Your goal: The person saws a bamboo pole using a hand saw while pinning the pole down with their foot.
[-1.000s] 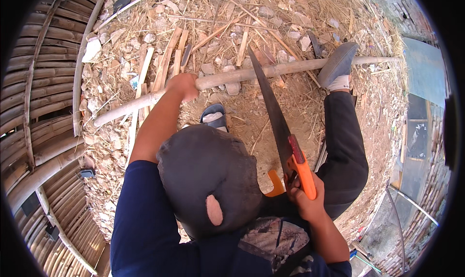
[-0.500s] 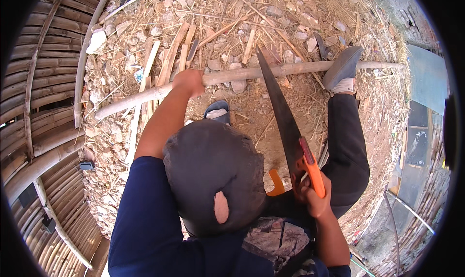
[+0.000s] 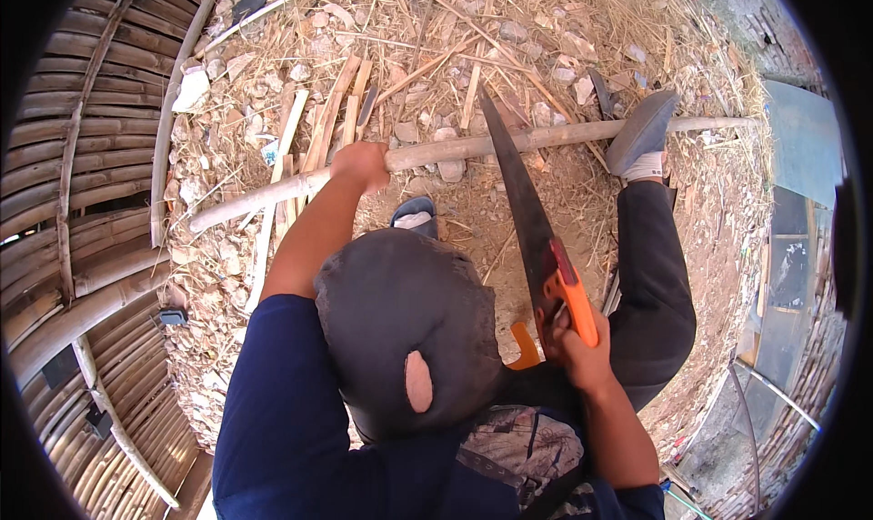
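A long pale wooden pole lies across in front of me, just above the rubble. My left hand is closed around it left of the middle. In my right hand is a handsaw, gripped by its orange handle. The dark blade points away from me, and its front part crosses the pole right of my left hand. Whether the teeth touch the wood I cannot tell. My right shoe rests on the pole's right part. A dark, rounded covering with a torn opening hides part of my lap.
Loose wooden slats lie among stones and straw beyond the left hand. A bamboo slat wall stands at the left. Bluish-grey panels line the right side. An orange curved piece shows beside the saw handle. My other sandal is on the ground.
The saw handle and my right hand have moved slightly forward and left. My left hand keeps its hold on the pole. The view has shifted slightly.
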